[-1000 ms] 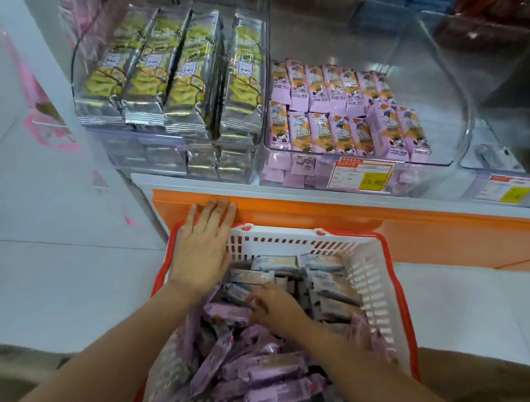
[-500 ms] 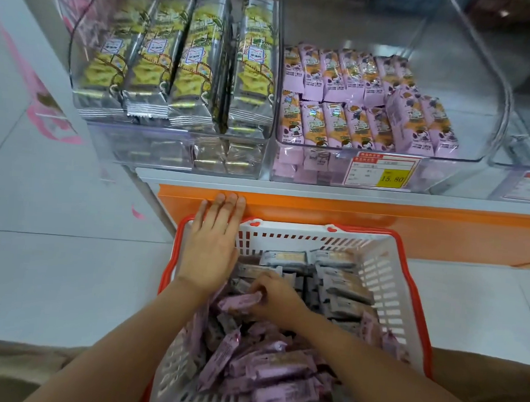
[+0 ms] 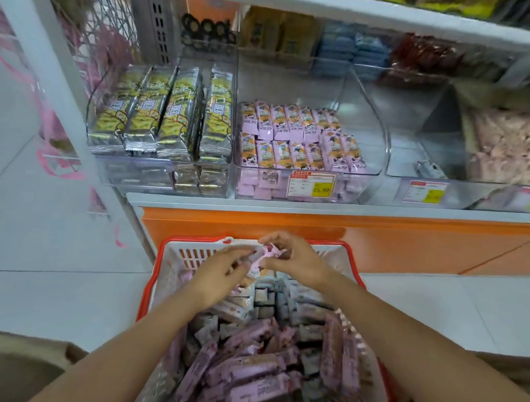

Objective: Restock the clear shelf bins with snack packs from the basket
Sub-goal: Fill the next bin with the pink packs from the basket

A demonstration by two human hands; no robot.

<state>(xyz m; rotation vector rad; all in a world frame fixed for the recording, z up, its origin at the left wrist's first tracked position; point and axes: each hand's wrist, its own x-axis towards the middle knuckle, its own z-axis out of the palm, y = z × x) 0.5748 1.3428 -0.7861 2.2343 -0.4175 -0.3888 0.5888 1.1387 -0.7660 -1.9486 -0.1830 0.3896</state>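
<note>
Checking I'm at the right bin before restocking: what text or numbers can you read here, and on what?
"15.80": yellow patch of the price tag on the middle bin.
Rest of that tag: too small to read.
Next price tag to the right: blurred.
Print on yellow packs, purple packs, basket packs and the held snack pack: unreadable.

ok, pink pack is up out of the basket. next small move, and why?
Probably carry the pink pack up and forward into the middle bin. The right hand and left hand hold it above the basket, that bin holds matching packs, and its right side looks bare.
</note>
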